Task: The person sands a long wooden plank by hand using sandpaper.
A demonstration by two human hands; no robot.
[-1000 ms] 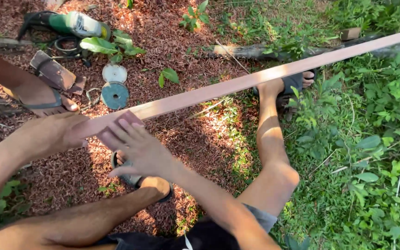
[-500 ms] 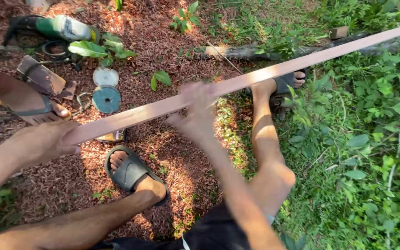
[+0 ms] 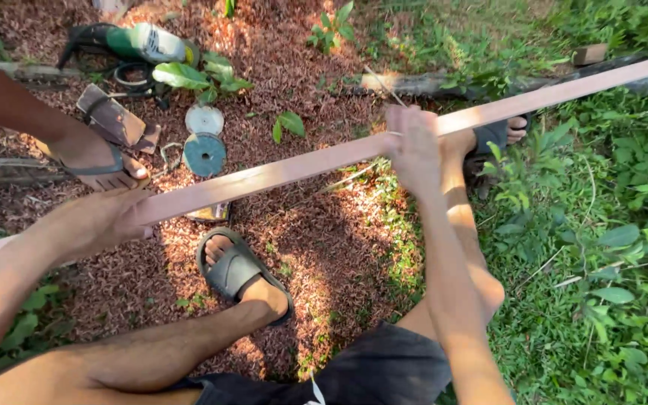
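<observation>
A long plank [image 3: 294, 169] is held across the view, running from lower left to upper right, above reddish mulch [image 3: 316, 247] and grass [image 3: 601, 247].

Left hand [image 3: 95, 221]: laid over the plank near its lower-left end, fingers curled around the edge and closed on it.

Right hand [image 3: 414, 146]: set on the plank about mid-length, fingers wrapped over the top face; how far they close underneath cannot be told, as the underside is hidden.

Plank: pale, straight, thin in section, with no sag seen between the hands, so it is judged stiff and fairly light for its length. The far end extends well past the right hand, so leverage there is judged high. The faces look smooth and sawn; some slip is possible under a loose grip. The best hold is judged to be two spread hands, as seen.

Surroundings: a sandalled foot [image 3: 238, 270] is planted below the plank. A second person's foot [image 3: 99, 165] stands at upper left. Two discs [image 3: 205, 142] lie on the mulch, and a green grinder [image 3: 140, 43] lies beyond them.
</observation>
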